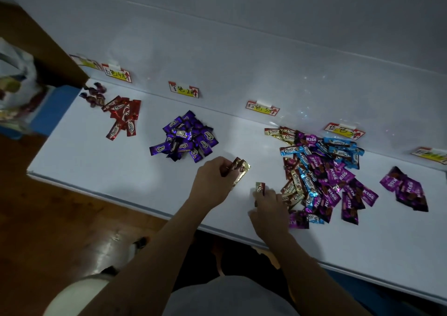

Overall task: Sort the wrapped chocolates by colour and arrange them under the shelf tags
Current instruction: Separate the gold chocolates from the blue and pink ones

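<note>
curling left hand point(212, 180) round gold chocolates point(240, 170), knuckles up.

Your arms point(169, 240) are bare. You wear a soft grey top point(229, 296), seen below the front edge of the white shelf point(96, 170).

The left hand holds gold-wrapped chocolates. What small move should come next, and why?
Probably the left hand should lay its gold chocolates beside the few gold ones lying below the tag: the colour matches, and a group has begun there.
</note>
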Motion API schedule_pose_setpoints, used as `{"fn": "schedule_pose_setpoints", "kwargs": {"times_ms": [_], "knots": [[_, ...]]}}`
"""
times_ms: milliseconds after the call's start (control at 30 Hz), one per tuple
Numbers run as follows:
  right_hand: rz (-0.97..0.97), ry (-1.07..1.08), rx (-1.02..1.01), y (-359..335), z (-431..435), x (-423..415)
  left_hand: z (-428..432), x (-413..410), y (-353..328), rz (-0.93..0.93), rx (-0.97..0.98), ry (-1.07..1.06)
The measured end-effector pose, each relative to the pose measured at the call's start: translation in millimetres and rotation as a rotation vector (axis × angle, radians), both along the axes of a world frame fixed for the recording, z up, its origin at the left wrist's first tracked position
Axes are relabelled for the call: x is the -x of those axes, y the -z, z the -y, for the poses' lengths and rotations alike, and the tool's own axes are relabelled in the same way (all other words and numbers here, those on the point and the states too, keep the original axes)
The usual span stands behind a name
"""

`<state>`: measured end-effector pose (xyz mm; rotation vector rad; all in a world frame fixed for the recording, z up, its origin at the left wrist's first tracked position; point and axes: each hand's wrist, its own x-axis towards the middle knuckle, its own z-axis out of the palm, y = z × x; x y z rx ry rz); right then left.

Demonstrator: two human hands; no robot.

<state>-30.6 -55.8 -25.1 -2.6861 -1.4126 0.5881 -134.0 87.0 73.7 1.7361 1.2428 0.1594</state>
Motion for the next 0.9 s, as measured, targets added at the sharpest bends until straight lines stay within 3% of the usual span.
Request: {"fn": "schedule_pose_setpoints", "kwargs": {"times_ms": [200,367,567,733,900], "knots": [[0.059,0.077,-0.19,4,-3,0,-5,4,0,-0.035,-0.021,0.067],[-0.324,0.307,-0.255,-1,-10,-10,-6,2,7,-0.065,-0.033,0.127],[-0.182,0.536,-0.221,-19,31,-49,0,-14,16,-0.109,-0.065,0.278],[-0.125,0.411,-0.089,-21,44,-49,15,-30,25,-0.093,-0.014,0.313],[-0.11,0.193,-0.098,-17,29,-48,25,-36,30,-0.095,-0.015,0.31]]}}
